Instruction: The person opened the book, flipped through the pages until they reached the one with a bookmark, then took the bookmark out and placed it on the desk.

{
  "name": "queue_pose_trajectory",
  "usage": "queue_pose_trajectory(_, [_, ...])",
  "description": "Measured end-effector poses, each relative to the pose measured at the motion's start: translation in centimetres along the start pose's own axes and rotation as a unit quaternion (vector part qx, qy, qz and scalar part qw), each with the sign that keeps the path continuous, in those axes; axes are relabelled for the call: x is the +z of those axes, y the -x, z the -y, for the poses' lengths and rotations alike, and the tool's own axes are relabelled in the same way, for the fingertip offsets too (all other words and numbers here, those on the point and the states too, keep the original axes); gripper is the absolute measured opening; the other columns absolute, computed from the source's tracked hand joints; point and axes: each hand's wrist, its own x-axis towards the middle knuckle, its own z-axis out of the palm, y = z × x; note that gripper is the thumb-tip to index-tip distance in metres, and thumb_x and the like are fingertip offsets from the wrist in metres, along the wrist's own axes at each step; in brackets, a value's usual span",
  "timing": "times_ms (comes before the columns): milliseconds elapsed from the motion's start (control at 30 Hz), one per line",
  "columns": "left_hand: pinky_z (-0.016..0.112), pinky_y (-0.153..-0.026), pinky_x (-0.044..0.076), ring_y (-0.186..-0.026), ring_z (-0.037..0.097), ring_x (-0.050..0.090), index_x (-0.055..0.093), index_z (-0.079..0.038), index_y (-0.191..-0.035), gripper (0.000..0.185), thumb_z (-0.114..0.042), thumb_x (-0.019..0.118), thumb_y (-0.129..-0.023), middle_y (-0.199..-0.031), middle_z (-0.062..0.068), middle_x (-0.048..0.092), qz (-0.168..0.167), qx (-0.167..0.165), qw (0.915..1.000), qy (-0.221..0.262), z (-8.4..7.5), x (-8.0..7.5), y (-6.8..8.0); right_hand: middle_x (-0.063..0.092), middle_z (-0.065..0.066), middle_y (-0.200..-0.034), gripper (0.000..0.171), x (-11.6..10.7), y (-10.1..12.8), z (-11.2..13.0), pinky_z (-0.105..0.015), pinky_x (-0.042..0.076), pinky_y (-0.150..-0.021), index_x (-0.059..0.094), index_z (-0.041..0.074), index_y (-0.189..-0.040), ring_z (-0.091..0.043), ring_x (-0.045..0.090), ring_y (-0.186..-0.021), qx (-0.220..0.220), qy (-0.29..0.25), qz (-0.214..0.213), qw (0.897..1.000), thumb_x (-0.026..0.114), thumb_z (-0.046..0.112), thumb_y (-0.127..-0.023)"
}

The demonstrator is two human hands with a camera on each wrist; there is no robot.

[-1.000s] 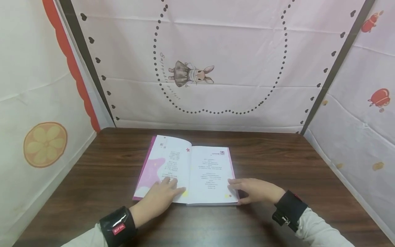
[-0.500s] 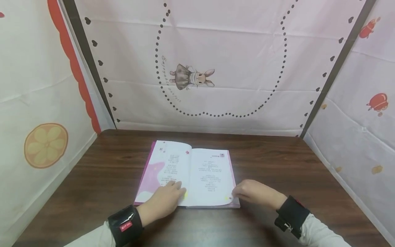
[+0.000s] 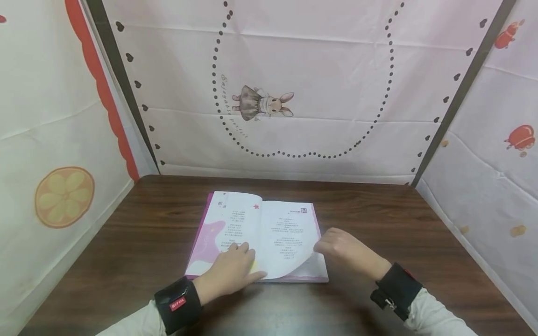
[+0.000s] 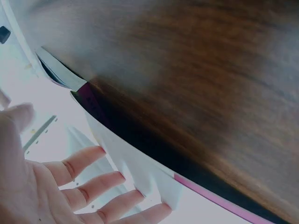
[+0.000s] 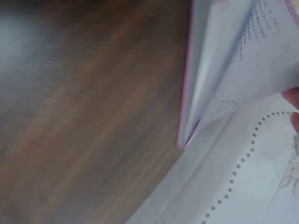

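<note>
An open book [image 3: 241,219] with a purple cover edge lies on the brown table, its printed pages facing up. My left hand [image 3: 230,270] rests on the lower part of the left page with its fingers extended, the thumb reaching across to the spine. In the left wrist view the left fingers [image 4: 84,163] are spread against the white page. My right hand [image 3: 344,249] pinches the lower outer corner of the right-hand page [image 3: 290,242], which curls upward and bares the sheet below. The right wrist view shows the lifted page [image 5: 257,70] with fingertips at its edge.
The wood-grain table [image 3: 168,224] spreads around the book. Behind it hangs a white cloth [image 3: 336,93] with a printed rabbit, and similar printed cloths stand at the left and right sides. Both wrists wear black bands [image 3: 178,304].
The right hand, first flat at the page's edge, has gripped the corner and raised it up and inward. The left hand has slid slightly right, its thumb now spread toward the spine.
</note>
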Motion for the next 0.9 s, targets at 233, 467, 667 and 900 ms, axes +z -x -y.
queue_pose_trajectory(233, [0.042,-0.06,0.051,-0.079,0.025,0.055,0.061,-0.001,-0.106,0.078,-0.07,0.064,-0.07,-0.09,0.01,0.057,-0.023,0.002,0.9997,0.005,-1.0,0.7,-0.3,0.07,0.003,-0.089,0.036,-1.2,-1.4,-0.1,-0.026,0.051,-0.083,0.069,0.009,-0.097,-0.01,0.062,-0.086,-0.051,0.047,-0.073,0.995,0.081,0.001,-0.065])
queue_pose_trajectory(467, [0.043,-0.064,0.051,-0.078,0.028,0.058,0.058,-0.001,-0.11,0.077,-0.067,0.065,-0.071,-0.091,0.014,0.056,-0.039,-0.017,0.9991,-0.001,-1.7,1.2,-0.9,0.071,0.0,-0.092,0.041,-2.8,-3.7,0.2,-0.029,0.051,-0.083,0.067,0.007,-0.099,-0.014,0.063,-0.086,-0.132,0.131,-0.122,0.975,0.084,0.003,-0.061])
queue_pose_trajectory(667, [0.031,-0.05,0.041,-0.057,0.02,0.045,0.058,-0.004,-0.098,0.043,-0.043,0.065,-0.083,-0.075,0.008,0.049,-0.07,-0.03,0.9963,-0.04,-2.2,1.2,-1.1,0.072,-0.002,-0.097,0.04,-3.0,-5.0,0.5,-0.029,0.053,-0.085,0.066,0.006,-0.1,-0.016,0.065,-0.091,-0.132,0.145,-0.146,0.97,0.084,0.007,-0.064])
queue_pose_trajectory(900, [0.026,-0.042,0.034,-0.051,0.015,0.042,0.064,0.006,-0.09,0.03,-0.023,0.058,-0.083,-0.067,0.006,0.051,-0.107,-0.041,0.9932,0.022,-1.8,0.6,-0.5,0.072,-0.008,-0.094,0.033,-2.5,-4.5,-0.4,-0.033,0.055,-0.082,0.069,0.003,-0.093,-0.02,0.067,-0.089,-0.053,0.086,-0.207,0.973,0.083,0.003,-0.063])
